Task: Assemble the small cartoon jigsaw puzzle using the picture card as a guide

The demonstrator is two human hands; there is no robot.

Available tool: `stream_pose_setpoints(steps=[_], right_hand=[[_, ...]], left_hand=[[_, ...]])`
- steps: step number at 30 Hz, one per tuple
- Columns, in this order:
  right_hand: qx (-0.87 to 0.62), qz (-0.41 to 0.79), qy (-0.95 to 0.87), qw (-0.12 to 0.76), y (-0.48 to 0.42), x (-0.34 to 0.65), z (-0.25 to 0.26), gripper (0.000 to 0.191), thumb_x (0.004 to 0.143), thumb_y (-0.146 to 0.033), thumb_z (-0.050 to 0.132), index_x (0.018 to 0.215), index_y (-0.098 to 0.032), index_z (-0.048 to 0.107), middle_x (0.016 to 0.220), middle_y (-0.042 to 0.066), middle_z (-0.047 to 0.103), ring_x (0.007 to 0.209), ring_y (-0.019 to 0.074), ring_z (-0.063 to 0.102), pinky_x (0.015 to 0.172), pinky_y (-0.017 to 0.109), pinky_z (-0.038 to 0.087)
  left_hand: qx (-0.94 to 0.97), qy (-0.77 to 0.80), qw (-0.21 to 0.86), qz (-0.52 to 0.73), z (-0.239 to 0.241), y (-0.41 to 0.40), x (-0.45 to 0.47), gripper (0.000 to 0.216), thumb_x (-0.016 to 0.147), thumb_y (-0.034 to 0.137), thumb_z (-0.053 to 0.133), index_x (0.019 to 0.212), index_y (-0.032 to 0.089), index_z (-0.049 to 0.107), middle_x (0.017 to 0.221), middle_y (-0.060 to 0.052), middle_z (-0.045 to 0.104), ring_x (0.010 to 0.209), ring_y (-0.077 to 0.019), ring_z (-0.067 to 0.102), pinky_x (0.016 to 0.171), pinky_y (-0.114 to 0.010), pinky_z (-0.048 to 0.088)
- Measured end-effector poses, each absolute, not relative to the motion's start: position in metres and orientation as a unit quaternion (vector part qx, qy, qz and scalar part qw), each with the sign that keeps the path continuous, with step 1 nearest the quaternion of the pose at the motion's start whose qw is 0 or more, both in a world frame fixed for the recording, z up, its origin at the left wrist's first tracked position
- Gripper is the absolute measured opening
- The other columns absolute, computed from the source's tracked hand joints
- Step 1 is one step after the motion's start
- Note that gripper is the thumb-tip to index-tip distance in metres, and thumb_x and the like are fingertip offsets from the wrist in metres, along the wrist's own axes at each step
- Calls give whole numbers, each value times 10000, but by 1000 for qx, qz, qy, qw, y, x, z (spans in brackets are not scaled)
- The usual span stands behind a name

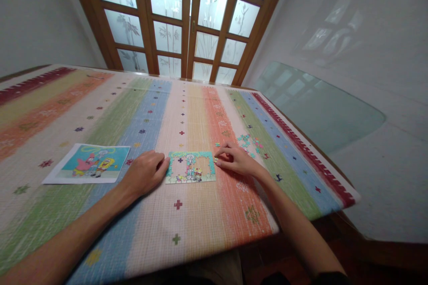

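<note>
Two bare hands on my feed: the left hand (pixel 147 169) curls loosely, thumb at the left edge of one flat, rectangular jigsaw (pixel 191 173), any grip hidden from me. Over at the right edge, the right hand (pixel 236 159) has thumb and index finger barely parted about one small piece (pixel 216 160), hold unclear; the jigsaw, two gaps inside its interlocking border, lies on one striped, woven-looking cloth (pixel 150 231) between one paper picture (pixel 100 165) and scattered loose pieces (pixel 246 140) too small to count
</note>
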State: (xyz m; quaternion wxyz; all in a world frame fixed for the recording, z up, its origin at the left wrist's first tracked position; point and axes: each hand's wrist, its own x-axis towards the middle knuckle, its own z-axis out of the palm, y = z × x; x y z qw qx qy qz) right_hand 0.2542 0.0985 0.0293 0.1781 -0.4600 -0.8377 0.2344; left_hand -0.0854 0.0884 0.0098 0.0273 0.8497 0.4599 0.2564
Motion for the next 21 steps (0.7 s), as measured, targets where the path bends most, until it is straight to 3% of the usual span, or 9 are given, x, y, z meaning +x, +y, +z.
stream_pose_setpoints(steps=[7,13,21], right_hand=[[-463,255,-827,191,101,256,28,64,913,-241,697,942,-190,672,904,27,556,783,162,542,750,320,463],[-462,258,-828,185,102,259,28,98,921,-215,674,1016,-203,697,955,40,557,772,156,540,758,327,474],[-453,245,-842,164,107,260,30,46,880,-146,646,874,-192,639,899,34,572,779,161,545,738,309,473]], left_hand=[[876,395,-2,276,13,86,-84,377,1032,300,401,678,215,501,649,-35,535,630,-200,487,628,-352,410],[936,236,-7,262,21,74,-73,285,1032,189,411,840,193,621,786,-63,631,755,-213,537,724,-397,496],[953,166,-10,254,24,52,-49,226,1014,111,433,950,174,641,857,-69,665,793,-201,602,729,-354,558]])
